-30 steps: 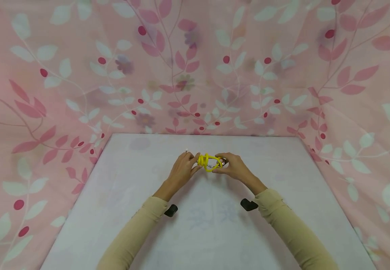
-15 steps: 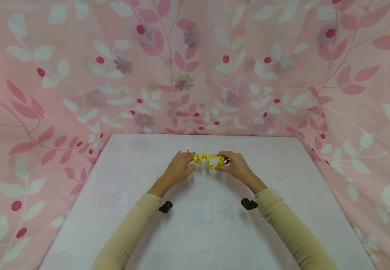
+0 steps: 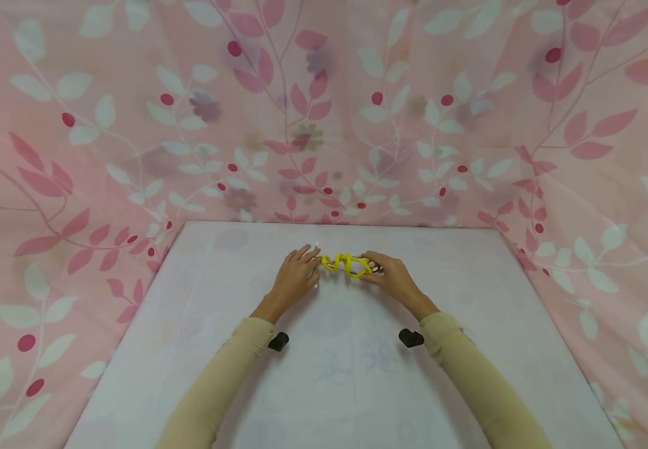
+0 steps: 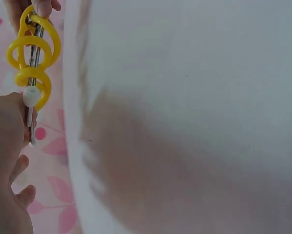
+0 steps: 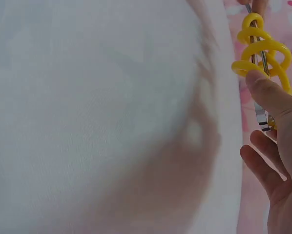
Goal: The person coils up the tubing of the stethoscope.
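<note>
A slim, shiny metal piece with two prongs and white tips is held lengthwise between the hands, over the far half of the table. Yellow tubing (image 3: pixel 348 262) winds round it in loose loops. At its left end my left hand (image 3: pixel 297 272) pinches the prongs just by a white tip (image 4: pixel 31 96), the other fingers spread away. My right hand (image 3: pixel 392 274) grips the other end, thumb (image 5: pixel 268 92) against the tubing and metal, other fingers partly behind. A dark loop shows near the right fingertips in the head view.
The white-covered table (image 3: pixel 340 399) carries soft shadows of the hands. Pink leaf-patterned cloth (image 3: pixel 312 112) rises behind it and on both sides. A black wrist device (image 3: pixel 279 341) sits by the left cuff, another (image 3: pixel 410 338) by the right.
My left hand has shifted left, off the yellow loops toward the prong ends, and its fingers have spread. The loops have stretched apart along the metal. The right hand stays nearly in place.
</note>
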`<state>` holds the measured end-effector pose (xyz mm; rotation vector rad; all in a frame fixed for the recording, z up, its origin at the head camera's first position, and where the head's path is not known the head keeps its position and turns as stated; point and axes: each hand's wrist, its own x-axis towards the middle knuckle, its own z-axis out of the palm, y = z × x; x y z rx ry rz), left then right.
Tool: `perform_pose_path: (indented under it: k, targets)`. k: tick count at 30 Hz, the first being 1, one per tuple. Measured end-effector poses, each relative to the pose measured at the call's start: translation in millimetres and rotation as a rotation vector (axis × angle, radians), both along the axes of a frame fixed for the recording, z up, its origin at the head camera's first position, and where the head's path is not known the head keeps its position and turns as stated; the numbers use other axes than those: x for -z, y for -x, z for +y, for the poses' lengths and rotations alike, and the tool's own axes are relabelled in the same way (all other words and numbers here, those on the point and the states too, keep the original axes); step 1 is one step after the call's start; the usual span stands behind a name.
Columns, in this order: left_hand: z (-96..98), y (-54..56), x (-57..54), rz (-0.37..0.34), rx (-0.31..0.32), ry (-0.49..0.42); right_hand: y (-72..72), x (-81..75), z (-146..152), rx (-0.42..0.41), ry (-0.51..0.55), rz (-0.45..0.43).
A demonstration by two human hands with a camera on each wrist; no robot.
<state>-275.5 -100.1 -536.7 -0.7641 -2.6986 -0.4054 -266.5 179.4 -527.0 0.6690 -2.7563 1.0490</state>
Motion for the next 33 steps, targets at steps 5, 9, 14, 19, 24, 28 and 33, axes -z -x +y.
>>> perform_pose_path:
  k: [5, 9, 14, 19, 24, 28, 33]
  targets:
    - [5.0, 1.3, 14.4, -0.12, -0.061, 0.034, 1.5, 13.2, 0.3, 0.003, -0.034, -0.116]
    - [6.5, -1.3, 19.6, -0.167, -0.075, 0.007, -0.3, 21.0, 1.7, 0.008, -0.016, -0.173]
    - [6.0, -6.0, 20.6, -0.183, -0.078, -0.033, -0.9, 25.2, 3.7, -0.007, -0.021, -0.186]
    - [5.0, -7.2, 25.3, -0.197, -0.07, -0.077, -0.5, 28.0, 4.7, -0.022, 0.009, -0.204]
    - [4.7, -8.6, 31.1, -0.172, -0.037, -0.142, -0.5, 32.1, 5.7, -0.025, 0.055, -0.199]
    - [5.3, -11.6, 29.9, -0.176, -0.006, -0.127, -0.6, 29.6, 5.8, -0.015, 0.007, -0.185]
    - [-1.6, -15.7, 17.3, -0.239, -0.04, -0.072, -6.6, 8.1, 7.6, 0.076, -0.117, -0.068]
